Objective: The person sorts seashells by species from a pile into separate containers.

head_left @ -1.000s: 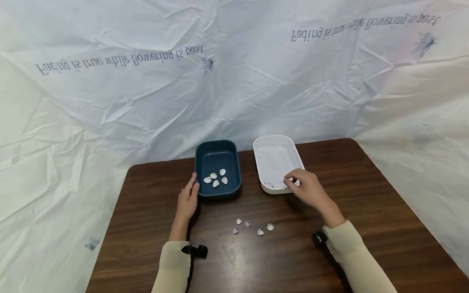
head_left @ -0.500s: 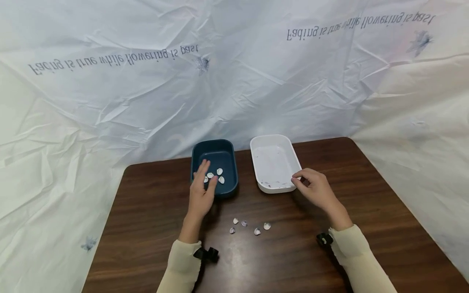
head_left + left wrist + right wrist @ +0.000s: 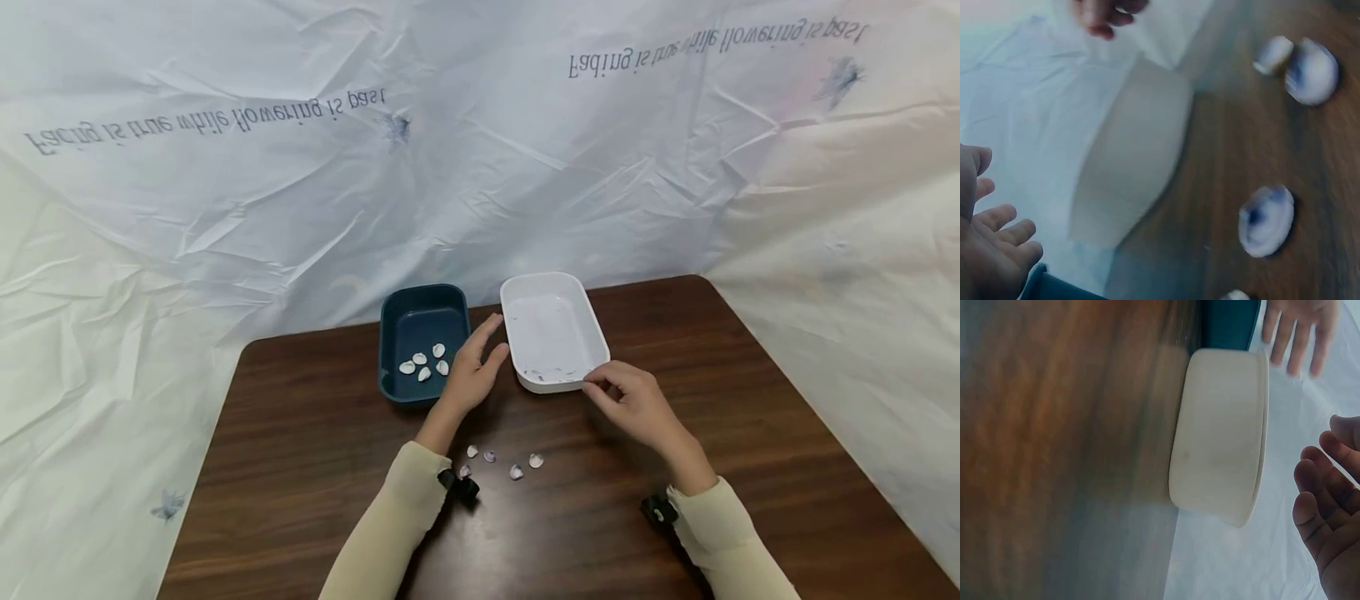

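My left hand (image 3: 468, 375), its fingers stretched out, hovers between the dark blue tray (image 3: 386, 383) and the white tray (image 3: 555, 387), fingertips close to the white tray's left rim. Whether they touch it I cannot tell. By the white tray's front right corner is my right hand (image 3: 630, 404), with loosely bent fingers (image 3: 1310, 475) and nothing visible between them. Several white seashells (image 3: 419, 358) lie in the blue tray. Small dark flecks mark the front of the white tray's floor. On the table, several purple-tinged seashells (image 3: 1266, 219) lie scattered.
Both trays stand near the far edge of the dark wooden table (image 3: 300, 467). A white printed sheet (image 3: 247, 192) hangs behind it. The loose seashells (image 3: 516, 472) lie in front of the trays, some near the left wrist's black camera mount (image 3: 459, 486).
My left hand has left the blue tray's left side and swung right across it to the white tray's left rim. My right hand stays near the white tray's corner.
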Motion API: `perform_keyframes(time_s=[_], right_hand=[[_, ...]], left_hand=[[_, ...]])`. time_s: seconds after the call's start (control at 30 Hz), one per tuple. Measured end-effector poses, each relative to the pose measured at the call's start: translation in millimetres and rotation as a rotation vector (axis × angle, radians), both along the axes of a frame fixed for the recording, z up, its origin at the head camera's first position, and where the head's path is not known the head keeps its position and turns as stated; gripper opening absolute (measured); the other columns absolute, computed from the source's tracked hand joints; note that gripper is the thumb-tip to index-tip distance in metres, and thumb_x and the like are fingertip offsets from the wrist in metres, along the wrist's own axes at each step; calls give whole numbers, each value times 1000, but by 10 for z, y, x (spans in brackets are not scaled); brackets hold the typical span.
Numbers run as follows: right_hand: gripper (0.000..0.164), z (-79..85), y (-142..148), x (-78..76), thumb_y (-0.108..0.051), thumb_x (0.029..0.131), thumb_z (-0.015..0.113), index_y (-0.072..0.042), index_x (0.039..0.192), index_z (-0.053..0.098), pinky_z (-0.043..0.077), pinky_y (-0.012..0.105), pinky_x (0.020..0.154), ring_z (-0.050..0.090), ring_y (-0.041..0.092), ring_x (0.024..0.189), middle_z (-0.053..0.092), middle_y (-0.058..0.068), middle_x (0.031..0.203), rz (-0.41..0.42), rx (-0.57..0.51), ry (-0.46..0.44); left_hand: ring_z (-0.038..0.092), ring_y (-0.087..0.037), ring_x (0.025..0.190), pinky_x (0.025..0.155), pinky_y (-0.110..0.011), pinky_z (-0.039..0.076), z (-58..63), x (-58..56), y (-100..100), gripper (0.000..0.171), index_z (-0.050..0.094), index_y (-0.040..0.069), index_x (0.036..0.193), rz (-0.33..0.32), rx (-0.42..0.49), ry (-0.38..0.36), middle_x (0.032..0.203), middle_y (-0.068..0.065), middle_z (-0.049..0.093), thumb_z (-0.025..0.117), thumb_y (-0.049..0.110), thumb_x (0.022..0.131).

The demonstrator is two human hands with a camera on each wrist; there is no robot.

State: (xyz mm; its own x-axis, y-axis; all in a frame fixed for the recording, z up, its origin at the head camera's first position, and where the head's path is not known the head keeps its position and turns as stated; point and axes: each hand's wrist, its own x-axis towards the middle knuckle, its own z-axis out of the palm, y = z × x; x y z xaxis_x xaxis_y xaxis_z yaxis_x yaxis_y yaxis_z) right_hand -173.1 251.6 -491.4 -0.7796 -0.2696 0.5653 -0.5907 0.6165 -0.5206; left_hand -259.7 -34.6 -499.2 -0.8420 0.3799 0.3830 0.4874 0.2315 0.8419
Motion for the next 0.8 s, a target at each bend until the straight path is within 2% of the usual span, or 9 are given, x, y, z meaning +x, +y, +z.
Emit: perform_keyframes(time_s=[0.1, 0.3, 0.47, 0.6, 0.67, 0.8], right_hand=[[22, -19, -50, 37, 4, 89, 81, -17, 96, 77, 51, 25, 60, 56, 3, 70, 68, -10, 89, 28, -2, -30], [19, -85, -130, 80, 5, 89, 80, -12, 97, 77, 52, 32, 59, 55, 4, 73, 67, -9, 89, 68, 4, -55], [18, -103, -184, 103, 2, 91, 79, -15, 98, 77, 52, 32, 59, 55, 3, 74, 69, -9, 92, 96, 8, -68], [12, -102, -228, 117, -2, 93, 79, -12, 99, 77, 51, 28, 59, 54, 3, 73, 69, -8, 92, 111, 16, -72], [12, -108, -261, 132, 0, 91, 80, -10, 99, 78, 50, 26, 60, 55, 4, 73, 69, -7, 91, 116, 23, -63], [13, -119, -403, 162, 0, 88, 82, -7, 98, 78, 56, 30, 68, 64, 7, 80, 72, -5, 92, 151, 76, -51]], left_hand=[[30, -31, 157, 122, -54, 33, -30, -47, 43, 54, 40, 4, 162, -46, -102, 17, 171, -18, 30, 54, 20, 113], [26, -34, 158, 123, -55, 31, -12, -34, 135, 55, 40, 1, 162, -79, -208, 65, 172, -19, 26, 55, 19, 112], [17, -38, 160, 124, -59, 26, -90, 25, 201, 61, 30, 4, 166, -131, -237, -13, 175, -23, 12, 49, 28, 114], [10, -36, 161, 124, -60, 24, -207, 16, 190, 63, 26, 8, 169, -107, -263, -73, 176, -21, 1, 48, 31, 115], [10, -35, 162, 125, -59, 24, -259, -2, 165, 62, 26, 8, 168, -106, -274, -83, 176, -20, 0, 47, 32, 115], [8, -32, 162, 126, -56, 21, -323, -28, 125, 63, 23, 4, 168, -142, -293, -90, 176, -19, 0, 44, 32, 116]])
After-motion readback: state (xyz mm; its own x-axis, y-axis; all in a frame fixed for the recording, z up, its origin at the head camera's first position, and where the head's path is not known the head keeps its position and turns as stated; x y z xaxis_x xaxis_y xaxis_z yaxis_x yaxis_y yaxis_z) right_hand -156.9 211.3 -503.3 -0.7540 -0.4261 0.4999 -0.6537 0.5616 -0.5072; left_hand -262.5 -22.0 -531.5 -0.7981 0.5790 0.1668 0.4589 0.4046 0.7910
